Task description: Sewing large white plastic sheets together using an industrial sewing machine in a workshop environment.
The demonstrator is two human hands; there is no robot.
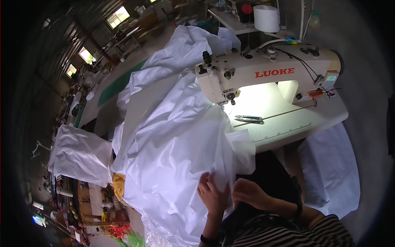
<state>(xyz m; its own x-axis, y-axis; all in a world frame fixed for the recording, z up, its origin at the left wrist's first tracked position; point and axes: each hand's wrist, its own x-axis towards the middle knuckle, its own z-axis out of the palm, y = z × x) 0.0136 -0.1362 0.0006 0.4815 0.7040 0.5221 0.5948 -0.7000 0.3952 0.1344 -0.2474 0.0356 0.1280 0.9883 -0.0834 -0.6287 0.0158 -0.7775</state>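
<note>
A large sheet of thin white fabric spreads over the sewing table and drops toward my lap, its far part bunched behind the machine. My left hand is at the near edge of this fabric, fingers bent and closed on it. Just to its right, my right hand has its fingers pinched together at the same edge; what lies between the fingertips is too small to see. Beyond my hands stands a white sewing machine, its needle area lit and the fabric lying beside it.
Thread snips lie on the machine bed. A white thread cone stands behind the machine. More white fabric hangs at the right, and another white piece lies at the left, above cluttered shelves.
</note>
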